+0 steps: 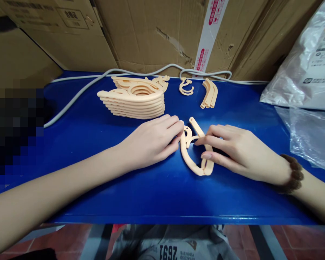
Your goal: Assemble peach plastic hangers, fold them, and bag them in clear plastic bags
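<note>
A cream plastic folding clothes hanger [189, 161] lies on the blue table in front of me, its arms bent into a loop and its hook inside. My left hand [151, 142] pinches the hanger's upper left end, fingers closed together. My right hand [235, 151] grips the straight arm on the right between thumb and fingers. Behind my left hand is a stack of folded cream hangers [135, 104]. Loose cream hooks [186, 88] and a few curved arm pieces [209, 93] lie farther back, to the right of the stack.
A white cable [78, 103] runs along the back of the blue table [151, 195]. Cardboard boxes [151, 36] stand behind it. Plastic-wrapped packages [308, 65] sit at the right, with a clear bag [311, 133] spilling onto the tabletop.
</note>
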Available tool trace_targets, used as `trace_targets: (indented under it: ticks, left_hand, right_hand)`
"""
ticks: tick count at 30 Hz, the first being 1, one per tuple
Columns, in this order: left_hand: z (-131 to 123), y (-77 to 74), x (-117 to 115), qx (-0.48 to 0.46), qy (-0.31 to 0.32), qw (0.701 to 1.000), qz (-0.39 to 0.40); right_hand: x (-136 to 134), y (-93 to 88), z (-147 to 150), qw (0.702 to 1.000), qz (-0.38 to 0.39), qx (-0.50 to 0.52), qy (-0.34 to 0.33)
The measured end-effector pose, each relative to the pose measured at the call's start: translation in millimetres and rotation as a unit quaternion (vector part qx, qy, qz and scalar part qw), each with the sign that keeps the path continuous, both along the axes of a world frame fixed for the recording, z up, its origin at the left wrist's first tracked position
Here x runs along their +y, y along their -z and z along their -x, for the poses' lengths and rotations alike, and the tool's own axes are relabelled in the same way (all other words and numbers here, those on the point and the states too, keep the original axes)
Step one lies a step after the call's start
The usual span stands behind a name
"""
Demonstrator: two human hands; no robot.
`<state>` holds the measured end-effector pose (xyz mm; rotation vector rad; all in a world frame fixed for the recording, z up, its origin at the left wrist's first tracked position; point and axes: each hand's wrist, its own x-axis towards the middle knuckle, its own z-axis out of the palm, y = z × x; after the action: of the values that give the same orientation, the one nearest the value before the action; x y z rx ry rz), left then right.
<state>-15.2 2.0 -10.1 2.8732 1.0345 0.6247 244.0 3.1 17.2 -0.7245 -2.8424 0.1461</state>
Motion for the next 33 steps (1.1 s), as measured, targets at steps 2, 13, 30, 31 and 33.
trace_targets:
  ticks: [2,13,30,31,33]
  left_hand:
    - [-1,-0.2,-1,-0.02,-0.013,0.999,0.026]
    - [-1,3.6,5,-0.137,0.011,0.978,0.156]
    - [4,-1.0,2,-0.063,0.007,0.991,0.121]
    - [4,-0.9,2,-0.061,0.002,0.992,0.112]
    - [4,-0.2,1,-0.06,-0.008,0.994,0.096]
  right_hand:
    - [-3,0.9,3,1.0,0.001,0.012,-0.02]
    - [-13,6.5,9,0.998,-0.033,-0.008,-0.052]
    - [8,3.8,-4,0.998,-0.025,-0.001,0.058]
    - [7,3.5,-4,0.998,-0.015,0.001,0.056]
    - [6,2.5,-3,0.999,0.005,0.007,0.052]
